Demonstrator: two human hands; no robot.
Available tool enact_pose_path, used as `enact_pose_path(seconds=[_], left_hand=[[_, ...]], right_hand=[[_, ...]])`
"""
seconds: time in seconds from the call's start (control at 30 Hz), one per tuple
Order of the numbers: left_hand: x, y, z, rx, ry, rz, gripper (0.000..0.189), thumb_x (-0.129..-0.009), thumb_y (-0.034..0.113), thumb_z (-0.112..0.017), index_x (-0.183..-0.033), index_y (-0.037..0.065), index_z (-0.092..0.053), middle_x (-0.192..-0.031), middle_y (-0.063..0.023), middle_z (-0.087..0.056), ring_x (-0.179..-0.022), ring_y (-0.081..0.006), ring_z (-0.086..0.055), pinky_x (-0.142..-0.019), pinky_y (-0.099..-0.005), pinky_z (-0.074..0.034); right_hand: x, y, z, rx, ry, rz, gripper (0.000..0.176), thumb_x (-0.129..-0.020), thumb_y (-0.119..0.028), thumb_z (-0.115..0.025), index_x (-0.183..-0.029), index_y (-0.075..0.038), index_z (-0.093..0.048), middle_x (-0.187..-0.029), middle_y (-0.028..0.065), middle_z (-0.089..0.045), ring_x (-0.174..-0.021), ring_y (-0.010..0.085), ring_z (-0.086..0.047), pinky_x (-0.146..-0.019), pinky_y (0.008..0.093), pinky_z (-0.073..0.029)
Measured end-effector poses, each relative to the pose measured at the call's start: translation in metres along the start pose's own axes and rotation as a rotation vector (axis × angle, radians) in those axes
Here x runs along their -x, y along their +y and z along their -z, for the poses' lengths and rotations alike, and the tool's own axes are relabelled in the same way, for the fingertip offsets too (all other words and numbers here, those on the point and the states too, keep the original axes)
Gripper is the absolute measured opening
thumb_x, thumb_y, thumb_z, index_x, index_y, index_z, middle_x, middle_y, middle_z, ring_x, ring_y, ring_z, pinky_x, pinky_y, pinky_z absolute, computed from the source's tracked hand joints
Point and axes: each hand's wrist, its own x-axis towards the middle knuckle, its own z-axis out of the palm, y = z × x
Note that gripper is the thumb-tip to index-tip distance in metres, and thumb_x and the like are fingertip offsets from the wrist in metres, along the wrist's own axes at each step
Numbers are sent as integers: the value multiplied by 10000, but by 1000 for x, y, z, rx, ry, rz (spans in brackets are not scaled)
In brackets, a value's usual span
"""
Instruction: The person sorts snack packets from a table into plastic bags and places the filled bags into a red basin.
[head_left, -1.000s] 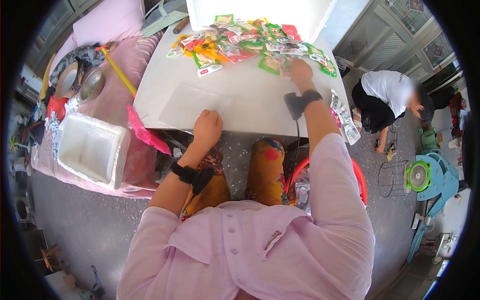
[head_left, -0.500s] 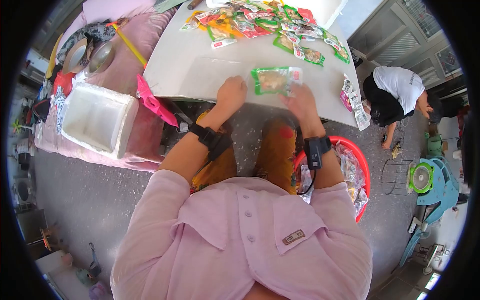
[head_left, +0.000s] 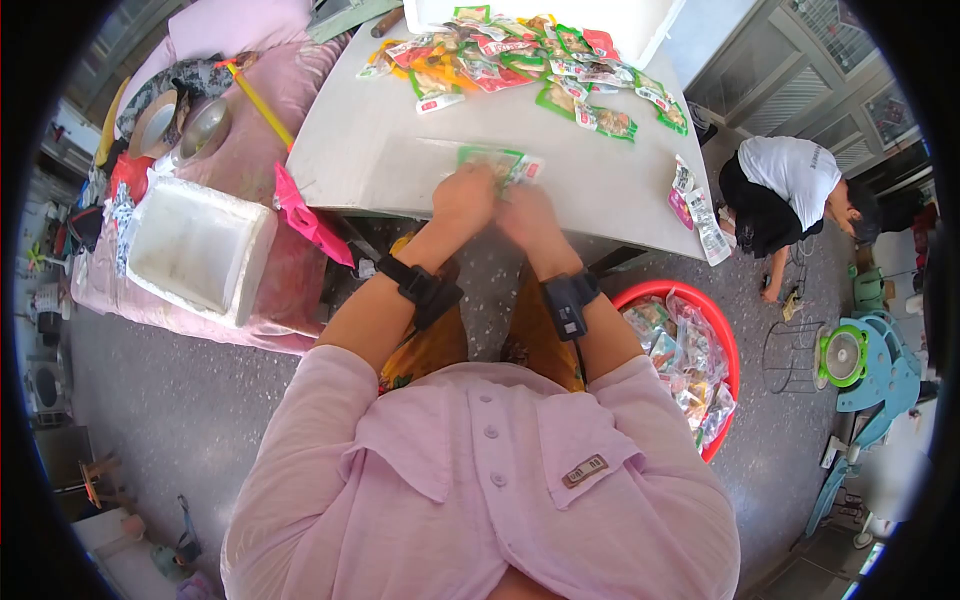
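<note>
A green-edged food packet [head_left: 508,160] is at both my hands, just above the near edge of the white table. My right hand [head_left: 528,216] is closed at the packet's near right end, smeared by motion. My left hand [head_left: 465,200] has its fingers curled on the right end of a clear plastic bag [head_left: 405,165], which lies flat on the tabletop. The packet overlaps the bag's right end; whether it is inside cannot be made out. My left fingertips are partly hidden behind the hand.
Several food packets [head_left: 500,60] are heaped on the table [head_left: 330,140] before a white foam box [head_left: 655,30]. More wrapped packets fill a red basin [head_left: 733,350] on the floor. A foam tray [head_left: 255,250] stands at left. A person [head_left: 790,180] bends at right.
My right hand has moved left with the green-edged packet, up to my left hand and the clear bag's end. The left hand has hardly moved.
</note>
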Motion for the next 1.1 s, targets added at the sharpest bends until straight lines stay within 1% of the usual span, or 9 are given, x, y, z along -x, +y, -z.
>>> enact_pose_path(seconds=[0.1,0.3,0.4,0.5,0.53,0.67,0.83,0.93,1.1], left_hand=[[0,-3,8,-12,-19,17,131,-737,140,-407,-750,41,-493,-775,-156,-517,-694,-329,-524,-603,-413,-424],[1,-6,6,43,47,-59,118,-737,151,-433,-712,40,-464,-717,-149,-501,-681,-330,-504,-584,-418,-408],[-4,-1,11,33,-5,-44,115,-740,148,-433,-728,42,-475,-736,-151,-508,-692,-325,-505,-600,-413,-408],[-12,-6,7,111,61,-10,112,-743,142,-432,-741,43,-484,-737,-152,-516,-699,-327,-506,-605,-413,-406],[-11,-12,5,157,108,-18,110,-742,138,-432,-740,42,-486,-725,-152,-519,-696,-332,-506,-599,-416,-407],[-8,-26,-1,226,86,-4,121,-745,142,-425,-718,38,-480,-721,-163,-518,-680,-345,-497,-590,-421,-396],[1,-26,-17,253,50,47,126,-740,153,-429,-713,38,-474,-707,-174,-509,-682,-349,-490,-590,-425,-387],[1,-29,-16,258,49,56,124,-738,151,-429,-718,37,-472,-703,-180,-507,-682,-351,-490,-590,-428,-385],[0,-30,-14,274,35,76,115,-729,128,-444,-750,30,-500,-755,-160,-521,-735,-326,-498,-626,-378,-398]], right_hand=[[-8,-24,14,-1597,195,-728,130,-737,-138,-485,-812,-51,-547,-717,66,-560,-654,196,-555,-494,286,-442],[-16,-6,28,-1150,-96,-568,132,-756,-101,-439,-800,-15,-529,-719,74,-550,-590,157,-526,-467,270,-430],[-40,-2,-11,-1285,196,-671,137,-760,-96,-428,-791,-7,-528,-674,72,-542,-548,148,-516,-448,270,-426],[-49,-23,17,-1006,-85,-529,124,-767,-110,-425,-796,-19,-504,-685,63,-536,-594,151,-527,-498,261,-430],[-53,-12,22,-1124,-263,-604,128,-751,-115,-459,-801,-3,-498,-667,67,-536,-600,146,-528,-496,265,-430],[-73,59,49,42,317,-386,293,-726,-260,-513,-856,3,-503,-750,132,-546,-757,275,-555,-633,368,-442],[-86,98,76,695,341,-412,299,-701,-285,-530,-856,-30,-518,-891,139,-537,-866,322,-505,-711,415,-412],[-95,166,61,766,117,-371,219,-719,-234,-503,-843,-54,-527,-883,149,-538,-833,333,-506,-684,413,-425],[-66,131,117,91,411,-494,150,-760,-143,-459,-859,-45,-515,-894,126,-541,-822,302,-509,-669,377,-435]])
